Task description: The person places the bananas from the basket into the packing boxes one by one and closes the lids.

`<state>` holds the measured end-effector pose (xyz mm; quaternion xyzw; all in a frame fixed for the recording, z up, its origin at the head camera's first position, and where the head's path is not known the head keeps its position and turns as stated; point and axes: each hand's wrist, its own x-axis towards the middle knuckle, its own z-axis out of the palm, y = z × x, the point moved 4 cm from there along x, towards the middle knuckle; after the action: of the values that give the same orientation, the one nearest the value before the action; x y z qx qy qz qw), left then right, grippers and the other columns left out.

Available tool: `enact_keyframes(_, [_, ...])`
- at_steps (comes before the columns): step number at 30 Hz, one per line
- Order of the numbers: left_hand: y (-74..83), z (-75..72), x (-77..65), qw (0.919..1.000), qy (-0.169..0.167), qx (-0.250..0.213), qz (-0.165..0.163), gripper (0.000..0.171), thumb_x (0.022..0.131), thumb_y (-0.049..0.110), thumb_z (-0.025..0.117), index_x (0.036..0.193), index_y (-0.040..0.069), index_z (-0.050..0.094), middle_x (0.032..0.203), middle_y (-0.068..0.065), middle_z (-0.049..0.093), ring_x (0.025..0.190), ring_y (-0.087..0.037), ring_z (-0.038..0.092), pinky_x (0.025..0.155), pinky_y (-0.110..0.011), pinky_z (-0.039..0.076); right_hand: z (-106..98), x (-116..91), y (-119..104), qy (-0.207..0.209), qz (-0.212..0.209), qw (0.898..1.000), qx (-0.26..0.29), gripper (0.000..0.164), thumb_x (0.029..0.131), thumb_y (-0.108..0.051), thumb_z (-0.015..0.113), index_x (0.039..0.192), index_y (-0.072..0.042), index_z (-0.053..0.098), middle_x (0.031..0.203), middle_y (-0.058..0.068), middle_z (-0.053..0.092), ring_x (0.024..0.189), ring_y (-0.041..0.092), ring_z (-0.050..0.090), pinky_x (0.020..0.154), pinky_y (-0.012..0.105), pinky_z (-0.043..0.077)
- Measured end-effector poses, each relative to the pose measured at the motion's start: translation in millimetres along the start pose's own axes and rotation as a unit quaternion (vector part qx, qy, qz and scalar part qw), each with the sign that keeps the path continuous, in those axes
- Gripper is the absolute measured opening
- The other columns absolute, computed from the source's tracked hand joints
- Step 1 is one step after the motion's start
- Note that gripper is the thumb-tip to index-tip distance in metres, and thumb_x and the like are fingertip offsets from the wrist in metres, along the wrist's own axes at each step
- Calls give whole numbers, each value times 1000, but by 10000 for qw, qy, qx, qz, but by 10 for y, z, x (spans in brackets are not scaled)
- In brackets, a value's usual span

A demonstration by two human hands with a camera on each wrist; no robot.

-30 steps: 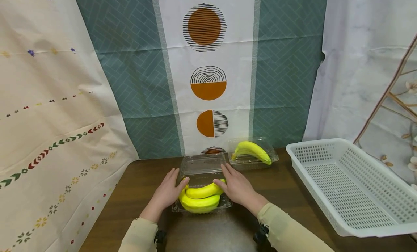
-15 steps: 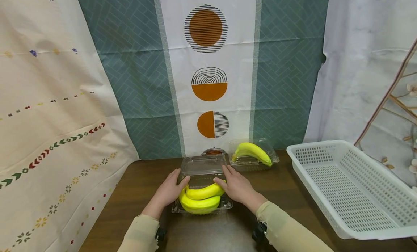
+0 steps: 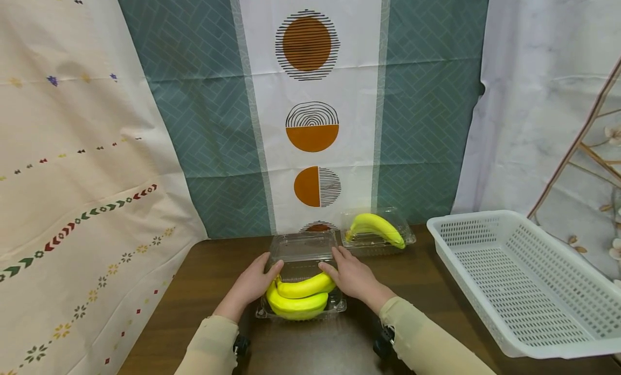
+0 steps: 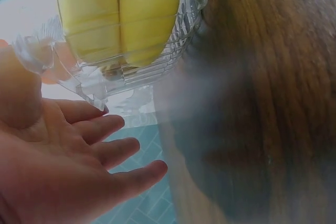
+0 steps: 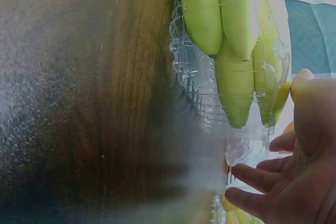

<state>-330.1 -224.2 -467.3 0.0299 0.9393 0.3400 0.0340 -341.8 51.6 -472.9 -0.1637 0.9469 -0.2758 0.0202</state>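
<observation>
A clear plastic clamshell container (image 3: pixel 262 309) sits on the table, its lid (image 3: pixel 304 245) tipped back toward the wall. Yellow bananas (image 3: pixel 297 306) fill its base. My left hand (image 3: pixel 249 283) lies along the container's left side, thumb near the banana stem. In the left wrist view its fingers (image 4: pixel 113 153) extend loosely spread beside the plastic. Along the opposite side rests my right hand (image 3: pixel 356 278), thumb at the upper banana (image 3: pixel 305 287). The right wrist view has that thumb (image 5: pixel 302 80) against a banana, with the other fingers relaxed below the container's corner.
Behind and to the right, a second clear container (image 3: pixel 408 238) holds a yellow banana (image 3: pixel 375 227). A white perforated plastic basket (image 3: pixel 473 289) stands on the right side of the brown wooden table (image 3: pixel 208 289). Patterned cloths (image 3: pixel 204 122) hang behind and beside the table.
The head view has shifted slightly, so the scene sits a little lower. Both hands keep their places beside the container, and the bananas have not moved.
</observation>
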Motion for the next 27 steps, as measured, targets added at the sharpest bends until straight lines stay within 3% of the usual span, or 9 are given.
enact_keyframes(8, [-17,6,33,9998,-15,-169,-50,89,113,61,53,172,-2,30,176,-29,30,161,-52,29,127,-70,26,-10,30,0,-16,-35,10000,5,83,116,-61,45,170,2,38,175,26,33,156,45,43,119,66,43])
enact_keyframes(19, [-6,-12,-10,9995,21,-287,-112,85,114,55,55,173,-1,29,176,-28,31,160,-52,30,126,-71,27,-8,12,-27,-36,-74,9998,203,82,116,-59,45,169,3,38,175,27,33,156,47,42,120,65,41])
enact_keyframes(27, [-19,-50,-55,9992,75,-375,-102,90,113,61,53,173,0,28,176,-28,29,161,-53,28,126,-72,26,-17,-6,-54,47,-120,9990,434,80,116,-58,49,169,1,39,173,26,35,152,48,47,120,67,41])
